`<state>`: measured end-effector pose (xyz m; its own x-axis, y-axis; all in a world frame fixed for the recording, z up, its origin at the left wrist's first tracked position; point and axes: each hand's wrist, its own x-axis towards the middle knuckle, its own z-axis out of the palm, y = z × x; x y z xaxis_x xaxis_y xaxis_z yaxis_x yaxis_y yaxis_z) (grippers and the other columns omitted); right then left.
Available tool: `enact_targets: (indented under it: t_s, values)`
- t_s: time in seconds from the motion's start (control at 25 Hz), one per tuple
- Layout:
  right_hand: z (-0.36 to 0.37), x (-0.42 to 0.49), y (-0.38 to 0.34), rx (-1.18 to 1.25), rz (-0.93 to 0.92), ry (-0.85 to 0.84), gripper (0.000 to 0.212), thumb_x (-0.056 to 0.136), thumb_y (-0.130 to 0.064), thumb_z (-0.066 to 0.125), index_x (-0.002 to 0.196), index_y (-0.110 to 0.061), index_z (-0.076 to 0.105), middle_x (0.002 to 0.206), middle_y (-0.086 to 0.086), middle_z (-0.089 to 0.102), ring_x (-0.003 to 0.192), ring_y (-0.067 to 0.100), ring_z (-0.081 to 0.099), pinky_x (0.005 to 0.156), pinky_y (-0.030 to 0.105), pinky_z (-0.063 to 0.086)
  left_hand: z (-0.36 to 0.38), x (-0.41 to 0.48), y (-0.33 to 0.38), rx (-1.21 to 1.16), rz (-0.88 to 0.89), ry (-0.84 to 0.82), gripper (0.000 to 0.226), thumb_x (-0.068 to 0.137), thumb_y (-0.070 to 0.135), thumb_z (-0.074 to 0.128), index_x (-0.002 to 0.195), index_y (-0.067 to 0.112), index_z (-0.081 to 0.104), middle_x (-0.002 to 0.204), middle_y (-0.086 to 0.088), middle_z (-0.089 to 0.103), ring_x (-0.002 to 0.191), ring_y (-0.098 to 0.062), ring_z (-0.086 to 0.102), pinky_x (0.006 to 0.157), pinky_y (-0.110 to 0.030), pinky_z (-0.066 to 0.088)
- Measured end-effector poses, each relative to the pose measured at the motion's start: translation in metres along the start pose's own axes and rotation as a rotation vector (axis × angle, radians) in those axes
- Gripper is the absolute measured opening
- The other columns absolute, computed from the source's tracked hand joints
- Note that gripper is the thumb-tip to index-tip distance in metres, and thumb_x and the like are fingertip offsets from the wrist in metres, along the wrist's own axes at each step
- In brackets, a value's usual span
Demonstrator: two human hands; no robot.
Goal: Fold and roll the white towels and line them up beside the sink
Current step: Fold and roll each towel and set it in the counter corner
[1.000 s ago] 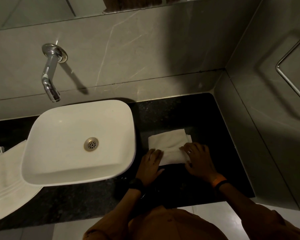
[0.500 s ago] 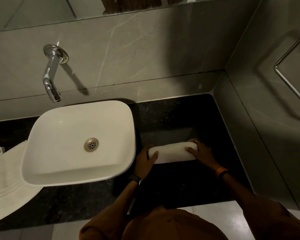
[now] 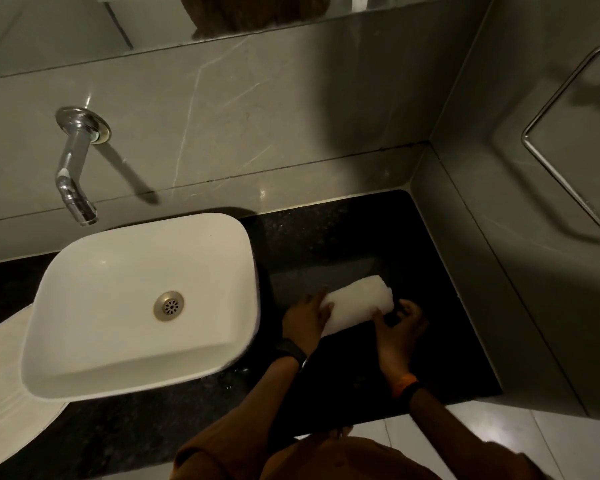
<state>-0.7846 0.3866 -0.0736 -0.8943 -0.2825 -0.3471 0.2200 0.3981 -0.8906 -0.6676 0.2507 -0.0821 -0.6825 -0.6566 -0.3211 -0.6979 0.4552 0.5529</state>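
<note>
Rolled white terry towel (image 3: 359,304) on black granite counter (image 3: 440,348): soft, light, unrolls easily. Left hand (image 3: 303,322), right hand (image 3: 399,327) cup its ends; hold there.

A sink (image 3: 142,303) sits on the counter (image 3: 343,237), with the tap (image 3: 75,168) on the wall behind it. Right of the sink, a rolled towel (image 3: 355,304) lies on the counter, the left hand (image 3: 303,322) at its sink-side end and the right hand (image 3: 399,329) at its far end. Left of the sink, another towel (image 3: 4,368) lies partly under the sink's rim. A rail (image 3: 568,143) hangs on the side wall, well right of the sink.
</note>
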Motion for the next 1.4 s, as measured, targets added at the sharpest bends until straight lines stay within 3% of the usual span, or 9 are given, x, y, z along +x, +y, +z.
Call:
enact_targets:
  t_s: [0.16, 0.28, 0.44, 0.64, 0.8, 0.92, 1.04, 1.2, 1.4]
  values:
    - [0.007, 0.011, 0.007, -0.040, -0.012, -0.122, 0.031, 0.091, -0.020, 0.061, 0.120, -0.025, 0.053, 0.131, 0.010, 0.056, 0.116, 0.024, 0.057, 0.104, 0.046, 0.046, 0.025, 0.016, 0.043, -0.201, -0.209, 0.067, 0.040, 0.101, 0.041, 0.038, 0.133, 0.022, 0.051, 0.126, -0.015, 0.063, 0.111, -0.036, 0.060, 0.089, -0.039, 0.049]
    - [0.011, 0.057, -0.001, -0.173, -0.041, -0.110, 0.037, 0.098, -0.027, 0.047, 0.135, -0.022, 0.046, 0.139, 0.010, 0.050, 0.124, 0.028, 0.051, 0.102, 0.041, 0.040, 0.036, 0.044, 0.071, -0.538, -0.215, -0.031, 0.036, 0.101, 0.033, 0.041, 0.132, 0.018, 0.053, 0.129, -0.014, 0.061, 0.116, -0.032, 0.058, 0.098, -0.039, 0.048]
    - [0.014, 0.140, -0.027, -0.149, -0.117, -0.138, 0.039, 0.101, -0.025, 0.041, 0.139, -0.020, 0.045, 0.140, 0.011, 0.051, 0.125, 0.028, 0.050, 0.102, 0.038, 0.041, 0.033, 0.114, 0.109, -0.647, -0.085, -0.005, 0.044, 0.099, 0.011, 0.046, 0.142, 0.013, 0.039, 0.141, -0.015, 0.050, 0.129, -0.029, 0.048, 0.102, -0.029, 0.037]
    - [0.022, 0.220, -0.053, -0.203, -0.258, -0.100, 0.042, 0.100, -0.010, 0.037, 0.140, -0.015, 0.045, 0.145, 0.011, 0.047, 0.130, 0.028, 0.046, 0.109, 0.040, 0.038, 0.044, 0.184, 0.141, -0.848, -0.103, -0.094, 0.061, 0.100, 0.008, 0.042, 0.151, 0.022, 0.011, 0.156, -0.015, 0.025, 0.139, -0.033, 0.032, 0.113, -0.048, 0.033]
    - [0.023, 0.249, -0.056, -0.388, -0.529, -0.170, 0.045, 0.094, 0.005, 0.042, 0.138, -0.002, 0.045, 0.150, 0.017, 0.038, 0.139, 0.030, 0.034, 0.113, 0.032, 0.026, 0.061, 0.216, 0.163, -1.098, -0.150, -0.098, 0.065, 0.098, -0.004, 0.037, 0.151, 0.025, 0.014, 0.156, -0.015, 0.021, 0.139, -0.034, 0.031, 0.112, -0.054, 0.035]
    - [0.026, 0.270, -0.061, -0.261, -0.454, -0.203, 0.038, 0.098, -0.008, 0.045, 0.134, -0.010, 0.052, 0.144, 0.001, 0.043, 0.139, 0.022, 0.037, 0.111, 0.031, 0.032, 0.066, 0.232, 0.166, -1.143, -0.181, -0.092, 0.067, 0.096, -0.005, 0.040, 0.150, 0.026, 0.016, 0.156, -0.015, 0.024, 0.138, -0.034, 0.032, 0.112, -0.052, 0.035]
    - [0.029, 0.277, -0.072, -0.212, -0.334, -0.202, 0.034, 0.098, -0.016, 0.046, 0.130, -0.016, 0.057, 0.144, 0.002, 0.047, 0.134, 0.021, 0.043, 0.111, 0.037, 0.036, 0.059, 0.237, 0.159, -1.007, -0.109, -0.097, 0.064, 0.096, 0.001, 0.047, 0.150, 0.019, 0.019, 0.153, -0.017, 0.029, 0.137, -0.033, 0.034, 0.112, -0.051, 0.035]
    - [0.026, 0.259, -0.074, -0.640, -0.726, -0.130, 0.040, 0.093, -0.002, 0.047, 0.133, -0.002, 0.051, 0.145, 0.021, 0.044, 0.134, 0.038, 0.041, 0.112, 0.053, 0.036, 0.016, 0.221, 0.134, -0.443, 0.141, 0.065, 0.054, 0.096, 0.014, 0.051, 0.146, 0.010, 0.029, 0.152, -0.018, 0.032, 0.139, -0.033, 0.031, 0.116, -0.044, 0.028]
    - [0.073, 0.188, -0.107, -0.975, -0.920, -0.163, 0.064, 0.093, -0.048, 0.042, 0.143, -0.008, 0.036, 0.151, 0.020, 0.035, 0.142, 0.037, 0.028, 0.120, 0.055, 0.017, -0.072, 0.179, 0.060, 0.313, 0.414, 0.321, 0.062, 0.096, 0.038, 0.041, 0.149, 0.015, 0.018, 0.156, -0.012, 0.027, 0.145, -0.029, 0.021, 0.119, -0.047, 0.016]
